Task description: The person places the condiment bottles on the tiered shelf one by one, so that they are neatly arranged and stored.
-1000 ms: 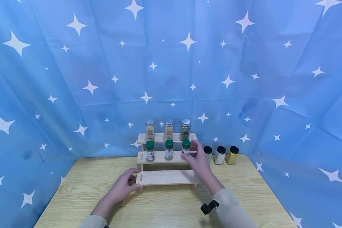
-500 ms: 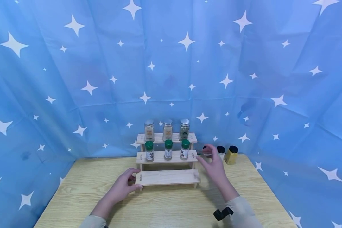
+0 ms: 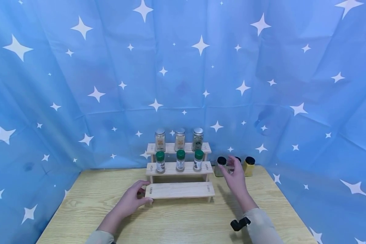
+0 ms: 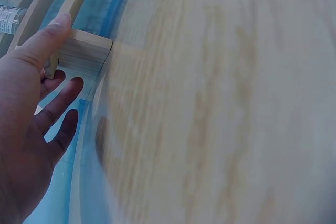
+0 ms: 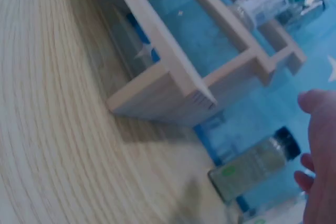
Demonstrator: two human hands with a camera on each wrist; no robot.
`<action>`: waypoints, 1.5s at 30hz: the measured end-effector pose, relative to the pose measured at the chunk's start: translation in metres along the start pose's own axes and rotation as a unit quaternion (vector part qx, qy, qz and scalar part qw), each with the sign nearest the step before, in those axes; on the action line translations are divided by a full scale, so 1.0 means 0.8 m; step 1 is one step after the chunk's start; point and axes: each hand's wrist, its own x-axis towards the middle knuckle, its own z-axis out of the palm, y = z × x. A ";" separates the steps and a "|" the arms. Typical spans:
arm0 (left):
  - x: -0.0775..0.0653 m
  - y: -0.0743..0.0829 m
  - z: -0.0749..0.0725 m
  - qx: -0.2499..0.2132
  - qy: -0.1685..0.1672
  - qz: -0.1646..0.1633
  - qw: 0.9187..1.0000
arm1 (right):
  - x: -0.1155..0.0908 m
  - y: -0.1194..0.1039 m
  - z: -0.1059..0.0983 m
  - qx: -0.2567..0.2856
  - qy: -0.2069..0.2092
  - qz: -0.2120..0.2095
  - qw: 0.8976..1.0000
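My left hand [image 3: 132, 200] holds the left end of the lowest step of a three-step wooden rack [image 3: 180, 190]. In the left wrist view its thumb [image 4: 47, 40] presses the step's edge and a finger curls round behind. Beside the rack's right side, my right hand [image 3: 237, 179] is above the black-capped jars, thumb and fingers spread apart. The left jar [image 3: 218, 171] stands in sight near the thumb; the middle jar [image 3: 238, 158] is mostly hidden by the fingers. A yellow-filled jar [image 3: 249, 166] stands furthest right. In the right wrist view the hand [image 5: 323, 156] appears apart from the nearest jar [image 5: 252, 166].
Three green-capped spice jars, one of them at the right [image 3: 198, 163], stand on the middle step. Three silver-capped jars, including a green-filled one [image 3: 197, 140], occupy the top step. A starry blue curtain [image 3: 183, 84] hangs behind the wooden table [image 3: 177, 223].
My right hand has let go of the right green-capped jar, which stays on the middle step, and has moved right to the black-capped jars. My left hand has kept its place.
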 end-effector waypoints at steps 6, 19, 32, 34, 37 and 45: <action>0.000 0.001 0.000 -0.003 0.001 -0.001 1.000 | 0.008 0.019 0.008 -0.017 -0.023 0.017 0.999; 0.001 0.000 0.000 -0.004 0.001 0.000 1.000 | 0.022 0.043 0.024 -0.032 -0.072 0.035 0.996; 0.001 0.001 0.000 -0.002 -0.001 0.003 1.000 | 0.021 0.056 0.035 -0.008 -0.047 0.040 0.998; 0.002 0.001 0.001 -0.001 0.000 0.003 1.000 | 0.019 0.056 0.037 -0.005 -0.037 0.038 0.999; 0.002 0.000 0.002 0.002 0.000 0.002 1.000 | 0.017 0.056 0.040 -0.008 -0.028 0.030 0.999; 0.001 0.000 0.001 0.004 0.003 -0.001 1.000 | 0.014 0.048 0.030 -0.011 -0.037 0.029 0.999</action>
